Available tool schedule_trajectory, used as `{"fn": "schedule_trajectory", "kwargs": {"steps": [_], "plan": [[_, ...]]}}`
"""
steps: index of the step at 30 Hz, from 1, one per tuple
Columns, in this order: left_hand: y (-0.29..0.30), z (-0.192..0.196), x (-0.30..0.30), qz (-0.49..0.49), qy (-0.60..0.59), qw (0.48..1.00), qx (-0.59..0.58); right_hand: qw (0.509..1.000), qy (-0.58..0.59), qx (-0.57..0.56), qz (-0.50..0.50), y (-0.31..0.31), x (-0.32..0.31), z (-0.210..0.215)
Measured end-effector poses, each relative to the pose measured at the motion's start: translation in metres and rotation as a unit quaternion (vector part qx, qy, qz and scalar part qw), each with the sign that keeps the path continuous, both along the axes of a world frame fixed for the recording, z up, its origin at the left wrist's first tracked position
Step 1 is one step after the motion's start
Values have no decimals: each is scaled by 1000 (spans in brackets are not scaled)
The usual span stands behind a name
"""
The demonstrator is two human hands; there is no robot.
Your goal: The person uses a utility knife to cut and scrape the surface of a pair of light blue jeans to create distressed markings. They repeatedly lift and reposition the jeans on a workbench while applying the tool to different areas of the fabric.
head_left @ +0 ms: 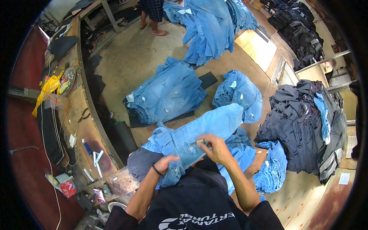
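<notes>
Head view, entry working outward from the body. We see one pair of light-blue jeans (199,134) lying across the lap, waistband end toward the left, legs running up and to the right. Left hand (165,163), with a dark band at the wrist, has its fingers closed on a bunched fold of the denim near the waistband. Right hand (215,147) sits on the middle of the garment, fingers pinched shut on a small pale item (200,142) against the cloth; we cannot tell whether it is a tag, a tool or a piece of abrasive.

Judgement: the step in hand looks like spot work on the thigh area, where a pale worn patch shows. We judge the next move needs the left hand to keep the cloth taut while the right works the same spot.

Counts, near to far. One garment in the hands. More blue denim heaped under and right of the lap (268,165): number not countable. Two blue stacks on the floor (168,92) and (239,94). One large dark-garment pile (303,122) to the right. One hanging blue bundle (211,27) and one dark heap (297,30) farther off. One other person's bare legs (153,19) at the top.

Counter (82,107) along the left: a yellow cloth (48,90), pliers (85,114), white markers, a small red box (68,188).
</notes>
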State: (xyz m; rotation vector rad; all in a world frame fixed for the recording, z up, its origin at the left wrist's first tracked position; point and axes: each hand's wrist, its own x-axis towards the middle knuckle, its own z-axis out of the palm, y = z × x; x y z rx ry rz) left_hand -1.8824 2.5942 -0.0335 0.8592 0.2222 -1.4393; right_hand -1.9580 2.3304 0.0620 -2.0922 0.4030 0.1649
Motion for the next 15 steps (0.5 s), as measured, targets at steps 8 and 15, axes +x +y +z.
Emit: {"fn": "schedule_trajectory", "kwargs": {"steps": [8,15], "plan": [[2,-6,0,8,7,1000,-26,999,-39,20,-25,4,1,-1],[2,0,0,-4,-6,1000,0,998,-28,42,-26,6,3,0]]}}
